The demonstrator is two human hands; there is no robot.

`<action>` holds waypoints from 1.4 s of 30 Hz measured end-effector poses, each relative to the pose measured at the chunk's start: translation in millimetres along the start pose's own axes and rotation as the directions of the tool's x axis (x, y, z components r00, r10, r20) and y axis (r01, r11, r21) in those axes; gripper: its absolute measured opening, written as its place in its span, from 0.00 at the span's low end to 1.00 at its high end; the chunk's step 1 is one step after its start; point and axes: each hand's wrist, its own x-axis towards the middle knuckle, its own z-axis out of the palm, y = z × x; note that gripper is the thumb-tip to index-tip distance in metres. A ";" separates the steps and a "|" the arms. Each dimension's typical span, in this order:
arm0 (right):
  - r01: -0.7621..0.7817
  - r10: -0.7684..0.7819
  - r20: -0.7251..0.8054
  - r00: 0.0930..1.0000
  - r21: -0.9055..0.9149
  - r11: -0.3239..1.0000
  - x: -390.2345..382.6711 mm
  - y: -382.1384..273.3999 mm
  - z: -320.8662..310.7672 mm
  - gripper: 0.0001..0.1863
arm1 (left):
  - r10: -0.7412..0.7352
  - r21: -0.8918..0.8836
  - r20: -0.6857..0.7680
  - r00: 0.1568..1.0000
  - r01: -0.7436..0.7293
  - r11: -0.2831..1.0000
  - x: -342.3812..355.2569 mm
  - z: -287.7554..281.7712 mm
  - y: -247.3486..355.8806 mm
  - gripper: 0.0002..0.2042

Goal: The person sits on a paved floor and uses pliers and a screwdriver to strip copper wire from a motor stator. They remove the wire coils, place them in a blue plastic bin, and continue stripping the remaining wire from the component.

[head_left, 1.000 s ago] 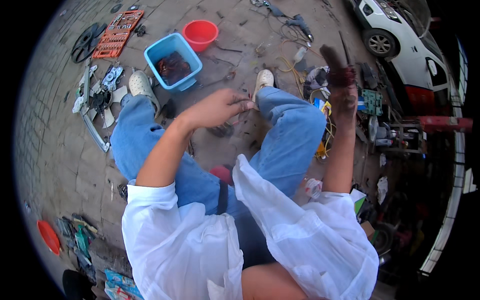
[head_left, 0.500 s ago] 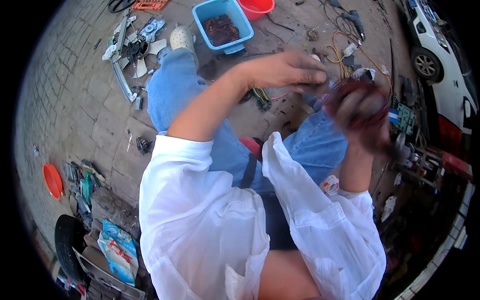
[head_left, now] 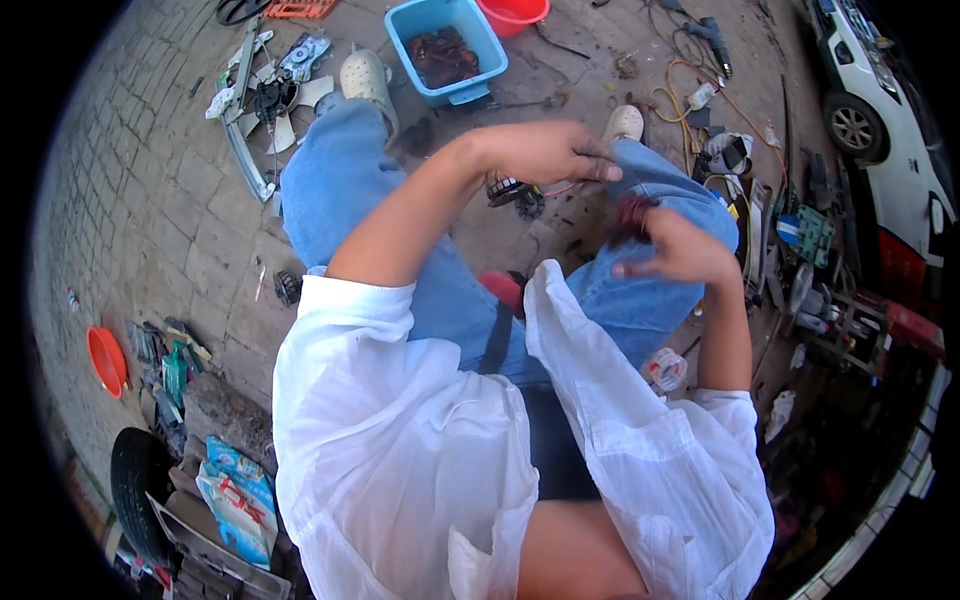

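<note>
White car (head_left: 890,170): at the upper right, placed as it was half a second ago.
Blue jeans (head_left: 655,265): knees spread; more of the right leg shows than in the previous picture.
Blue basin (head_left: 468,94): beyond the hands, unmoved over that half second, a dark red mass (head_left: 443,55) lying inside.
Left hand (head_left: 548,152): raised above the ground between the knees, slightly lower than before; fingers drawn together, but whether they pinch anything I cannot tell.
Right hand (head_left: 690,245): swung inward over the right leg; fingers bent, thumb apart, any grip lost in blur.
Right shoe (head_left: 623,124): now plainly visible, earlier mostly covered.
Dark red bundle (head_left: 633,215): blurred at the right fingertips, left of where it was.
</note>
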 end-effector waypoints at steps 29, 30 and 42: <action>-0.138 0.055 0.141 0.988 0.695 0.706 139.5 52.1 90.1 0.20 | -0.243 0.152 0.073 0.967 0.230 0.961 -18.3 11.5 -179.8 0.17; -0.084 0.005 0.103 0.995 0.786 0.613 139.1 58.1 91.8 0.18 | -0.310 0.169 0.049 0.949 0.298 0.939 -22.8 7.9 -188.5 0.25; 0.129 0.110 -0.128 0.986 0.992 -0.010 119.2 50.0 68.7 0.12 | -0.391 0.658 -0.370 0.843 0.535 0.530 -36.1 83.6 -293.1 0.46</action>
